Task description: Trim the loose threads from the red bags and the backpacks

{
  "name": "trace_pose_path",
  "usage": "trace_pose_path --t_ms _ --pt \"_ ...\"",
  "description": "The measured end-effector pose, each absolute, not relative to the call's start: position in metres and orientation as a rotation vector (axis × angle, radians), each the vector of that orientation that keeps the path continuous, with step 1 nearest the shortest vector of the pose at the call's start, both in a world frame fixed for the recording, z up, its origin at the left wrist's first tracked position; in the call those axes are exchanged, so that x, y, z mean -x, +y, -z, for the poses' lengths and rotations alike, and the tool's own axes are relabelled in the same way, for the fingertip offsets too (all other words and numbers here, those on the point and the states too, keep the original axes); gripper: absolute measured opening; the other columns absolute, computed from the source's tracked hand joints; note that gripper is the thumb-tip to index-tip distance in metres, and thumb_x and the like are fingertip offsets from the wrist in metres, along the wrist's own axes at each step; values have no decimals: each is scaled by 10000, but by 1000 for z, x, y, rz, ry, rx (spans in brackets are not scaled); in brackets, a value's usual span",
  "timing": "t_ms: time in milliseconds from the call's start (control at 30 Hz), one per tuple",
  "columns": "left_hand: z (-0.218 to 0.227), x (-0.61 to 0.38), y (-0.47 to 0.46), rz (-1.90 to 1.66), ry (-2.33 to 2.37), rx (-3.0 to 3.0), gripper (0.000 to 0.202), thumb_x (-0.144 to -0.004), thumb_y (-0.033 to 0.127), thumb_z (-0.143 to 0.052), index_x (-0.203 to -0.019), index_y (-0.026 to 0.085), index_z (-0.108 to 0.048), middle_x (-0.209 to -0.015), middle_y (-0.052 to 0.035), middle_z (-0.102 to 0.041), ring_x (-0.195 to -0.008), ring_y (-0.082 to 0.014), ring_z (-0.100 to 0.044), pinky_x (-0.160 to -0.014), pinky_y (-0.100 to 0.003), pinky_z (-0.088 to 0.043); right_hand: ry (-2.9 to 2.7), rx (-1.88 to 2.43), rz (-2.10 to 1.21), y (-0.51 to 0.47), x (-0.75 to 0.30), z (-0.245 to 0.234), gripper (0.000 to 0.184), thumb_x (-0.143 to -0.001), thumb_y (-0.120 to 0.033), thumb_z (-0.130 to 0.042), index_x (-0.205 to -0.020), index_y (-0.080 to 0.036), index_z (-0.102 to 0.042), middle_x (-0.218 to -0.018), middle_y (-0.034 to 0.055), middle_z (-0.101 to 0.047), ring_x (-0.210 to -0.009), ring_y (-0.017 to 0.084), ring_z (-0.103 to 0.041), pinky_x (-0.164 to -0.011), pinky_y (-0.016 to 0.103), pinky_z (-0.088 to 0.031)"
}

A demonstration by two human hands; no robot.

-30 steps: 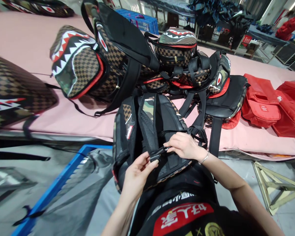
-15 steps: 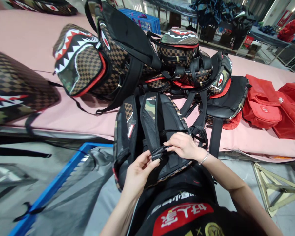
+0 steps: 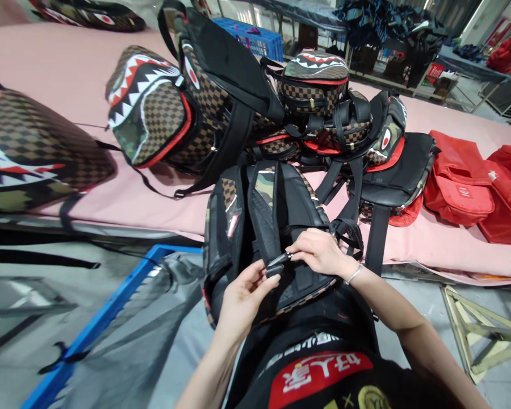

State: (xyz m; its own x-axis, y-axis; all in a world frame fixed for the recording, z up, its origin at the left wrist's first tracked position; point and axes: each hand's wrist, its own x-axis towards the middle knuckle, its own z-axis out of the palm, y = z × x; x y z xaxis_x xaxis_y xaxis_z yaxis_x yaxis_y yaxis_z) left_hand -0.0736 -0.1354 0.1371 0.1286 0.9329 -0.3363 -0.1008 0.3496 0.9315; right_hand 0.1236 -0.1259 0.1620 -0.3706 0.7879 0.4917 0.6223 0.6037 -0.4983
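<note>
In front of my body a black backpack (image 3: 298, 199) with brown checkered edging leans against the table edge, its strap side facing up. One padded shoulder strap (image 3: 264, 227) runs down between my hands. My left hand (image 3: 244, 292) pinches the strap's lower end at a dark buckle (image 3: 276, 271). The fingers of my right hand (image 3: 317, 251) are closed on the thin webbing just beside it. A loop of black webbing (image 3: 347, 236) lies bunched to the right of my right hand. The exact threading at the buckle is too small to make out.
Several shark-mouth checkered bags (image 3: 153, 108) are spread over the pink table (image 3: 55, 57). Red bags (image 3: 460, 182) sit at the right. Below left is a blue-rimmed bin (image 3: 97, 324) lined with grey sheeting. A metal trestle (image 3: 481, 335) stands at the lower right.
The whole view has shifted slightly, so things appear a little further right. Both hands keep hold at the strap's end, with only small finger movement.
</note>
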Motion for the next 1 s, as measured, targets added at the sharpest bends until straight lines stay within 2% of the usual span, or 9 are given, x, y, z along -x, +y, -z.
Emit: trace_pose_path --t_ms 233,367,433,533,600,733,833,900,1000 --pt "-155 70 -147 -945 1011 -851 297 -593 248 -753 -868 178 -663 -738 -12 -632 -644 -135 -565 -625 -260 -484 -1883 1241 -690 -140 -112 -159 141 -875 -275 -523 -864 -227 -654 -842 68 -665 -787 210 -609 -735 355 -475" --pt "-158 71 -147 -980 925 -783 463 -571 345 -788 -957 128 -653 -797 -45 -622 -654 -113 -544 -611 -237 -458 -1565 1303 -851 -129 -111 -148 183 -824 -366 -576 -912 -220 -644 -895 63 -660 -841 202 -614 -754 331 -488" --pt "-157 69 -151 -1012 889 -733 506 -604 416 -775 -1001 133 -639 -853 -53 -609 -693 -107 -542 -617 -219 -445 -1372 1316 -1000 -125 -106 -144 290 -777 -441 -607 -935 -200 -632 -825 50 -643 -736 177 -603 -657 295 -492" --pt "-153 62 -159 -1025 852 -688 507 -635 468 -755 -988 130 -622 -830 -42 -572 -694 -97 -522 -631 -218 -442 -1225 1301 -1300 -123 -95 -141 356 -697 -511 -666 -791 -171 -617 -611 -10 -538 -507 116 -479 -479 240 -413" --pt "-148 57 -163 -991 826 -678 493 -651 506 -730 -933 122 -604 -783 -26 -531 -669 -93 -504 -634 -232 -449 -1190 1306 -1389 -121 -88 -140 354 -666 -494 -705 -698 -164 -583 -571 -33 -481 -490 95 -427 -474 228 -387" --pt "-142 54 -162 -1027 952 -861 610 -618 498 -746 -1075 181 -496 -953 -32 -507 -603 -71 -478 -554 -236 -428 -1228 1376 -1287 -119 -79 -140 342 -651 -457 -722 -737 -154 -588 -646 -12 -536 -591 122 -481 -572 254 -430" --pt "-142 56 -159 -1081 1225 -1203 725 -504 346 -828 -1110 203 -456 -1044 -56 -506 -743 -140 -524 -692 -310 -470 -1329 1448 -1161 -117 -73 -143 319 -674 -457 -676 -691 -166 -547 -631 -14 -517 -583 129 -469 -553 260 -408" --pt "-145 58 -158 -1102 1358 -1373 597 -539 268 -784 -1054 205 -488 -1027 -74 -514 -907 -224 -531 -829 -391 -458 -1418 1508 -1023 -115 -69 -144 297 -697 -425 -645 -622 -194 -475 -579 -30 -446 -538 122 -417 -512 257 -364" --pt "-150 62 -156 -1109 1402 -1440 352 -614 189 -657 -949 230 -557 -985 -105 -551 -951 -286 -544 -867 -451 -437 -1517 1583 -797 -113 -63 -145 339 -721 -348 -618 -559 -228 -346 -521 -47 -326 -479 121 -341 -464 261 -305"
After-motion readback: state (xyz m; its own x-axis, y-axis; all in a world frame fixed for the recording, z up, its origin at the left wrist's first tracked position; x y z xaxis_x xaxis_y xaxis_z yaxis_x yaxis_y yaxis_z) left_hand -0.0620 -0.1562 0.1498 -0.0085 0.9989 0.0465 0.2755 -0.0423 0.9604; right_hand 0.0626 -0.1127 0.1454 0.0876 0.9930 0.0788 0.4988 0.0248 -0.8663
